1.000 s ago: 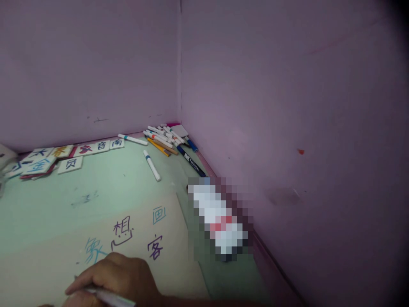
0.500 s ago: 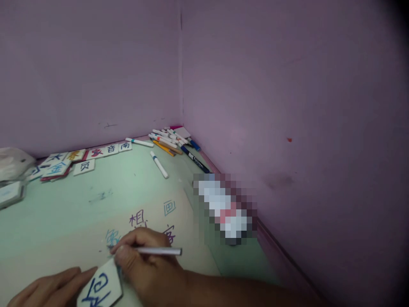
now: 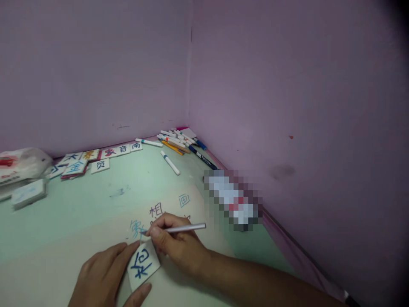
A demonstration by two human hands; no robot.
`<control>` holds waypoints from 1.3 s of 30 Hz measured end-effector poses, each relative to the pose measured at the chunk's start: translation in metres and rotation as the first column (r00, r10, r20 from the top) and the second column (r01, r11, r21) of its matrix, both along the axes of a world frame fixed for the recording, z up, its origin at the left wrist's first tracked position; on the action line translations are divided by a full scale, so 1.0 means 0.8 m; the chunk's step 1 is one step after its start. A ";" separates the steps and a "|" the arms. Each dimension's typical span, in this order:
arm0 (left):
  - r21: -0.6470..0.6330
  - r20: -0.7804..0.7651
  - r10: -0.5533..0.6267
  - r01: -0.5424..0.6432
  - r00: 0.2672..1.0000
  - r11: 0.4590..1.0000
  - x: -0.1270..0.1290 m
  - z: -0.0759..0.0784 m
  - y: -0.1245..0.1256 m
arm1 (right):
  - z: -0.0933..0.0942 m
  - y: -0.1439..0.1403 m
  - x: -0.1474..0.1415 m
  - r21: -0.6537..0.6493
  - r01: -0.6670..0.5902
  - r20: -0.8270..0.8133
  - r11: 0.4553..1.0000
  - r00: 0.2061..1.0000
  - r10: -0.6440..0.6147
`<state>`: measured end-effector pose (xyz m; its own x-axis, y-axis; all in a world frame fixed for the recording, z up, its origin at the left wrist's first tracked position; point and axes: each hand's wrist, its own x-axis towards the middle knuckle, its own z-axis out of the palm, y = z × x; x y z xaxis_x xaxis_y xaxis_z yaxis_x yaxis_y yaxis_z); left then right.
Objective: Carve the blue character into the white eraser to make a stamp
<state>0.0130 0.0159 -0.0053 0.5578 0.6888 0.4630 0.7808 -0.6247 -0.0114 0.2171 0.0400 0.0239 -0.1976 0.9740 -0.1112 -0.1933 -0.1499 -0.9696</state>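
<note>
We log the card (image 3: 142,265) first: a small white tile with a dark blue character on its face, lying tilted on the cream sheet of paper (image 3: 64,260) and taken here as our landmark. The left hand (image 3: 105,275) holds it, fingers closed along its left edge and thumb under its lower corner. Just above the card's upper right corner, the right hand (image 3: 177,243) is closed round a white pen (image 3: 187,228), gripped between thumb and fingers; the pen's tip points left, down to the paper just beyond the card, and its barrel sticks out to the right. Characters in teal and purple ink are on the paper directly behind the card (some hidden by the right hand).

The paper lies on a pale green table (image 3: 96,192). Well beyond the card, toward the corner of the purple walls (image 3: 271,85), lies a heap of markers (image 3: 179,140), with one loose marker (image 3: 170,162) nearer. Far left of the card, along the back wall, sits a row of character cards (image 3: 96,157) and a white plastic bag (image 3: 22,164). Right of the card, by the side wall, lies a blurred-out object (image 3: 234,198) (we cannot tell what).
</note>
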 end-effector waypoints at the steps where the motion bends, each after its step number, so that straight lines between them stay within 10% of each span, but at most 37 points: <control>1: 0.001 0.020 -0.008 0.008 1.000 1.000 0.003 0.003 0.000 | -0.001 -0.001 0.000 0.005 0.001 0.008 1.000 1.000 -0.001; 14: -0.261 0.160 0.076 -0.032 0.984 0.965 0.029 0.037 -0.020 | 0.003 -0.026 0.020 0.011 0.053 0.045 0.999 0.998 -0.053; 34: -0.366 0.385 0.026 0.127 0.923 0.922 0.027 0.038 -0.021 | 0.001 -0.030 0.029 0.057 -0.043 0.097 0.997 0.995 0.037; 39: -0.330 0.322 0.190 -0.078 0.928 0.941 0.040 0.038 -0.031 | 0.001 -0.028 0.028 0.019 0.018 0.017 1.000 1.000 -0.018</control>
<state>0.0447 -0.0092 0.0253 0.2946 0.8841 0.3628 0.7771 -0.4426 0.4474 0.2395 0.0177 0.0244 -0.1779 0.9794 -0.0958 -0.1787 -0.1279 -0.9756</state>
